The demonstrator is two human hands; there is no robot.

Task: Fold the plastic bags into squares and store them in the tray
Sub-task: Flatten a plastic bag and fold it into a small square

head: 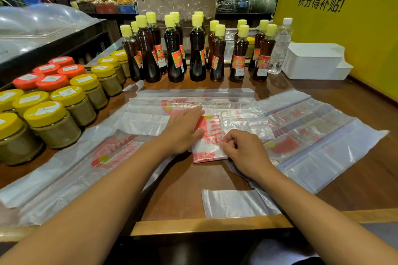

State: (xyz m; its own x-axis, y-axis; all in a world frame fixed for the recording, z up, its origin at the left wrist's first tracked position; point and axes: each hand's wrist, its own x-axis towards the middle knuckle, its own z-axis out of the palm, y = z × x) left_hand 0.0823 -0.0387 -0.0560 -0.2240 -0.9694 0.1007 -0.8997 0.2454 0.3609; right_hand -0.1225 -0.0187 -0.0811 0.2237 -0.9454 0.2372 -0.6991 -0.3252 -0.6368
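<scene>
Plastic bag (210, 140) half under hands

Two bare forearms — no sleeves, rings or watch — ending in short-nailed fingers.

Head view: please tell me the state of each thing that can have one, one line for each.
Folded bag: folded small, under both hands.
Left hand: flat, presses the bag.
Right hand: pinches the bag's edge.
Other bags: spread flat, unfolded.
White tray: far right; contents not visible.
Bottles: upright, capped.
Jars: upright, lids on.
</scene>
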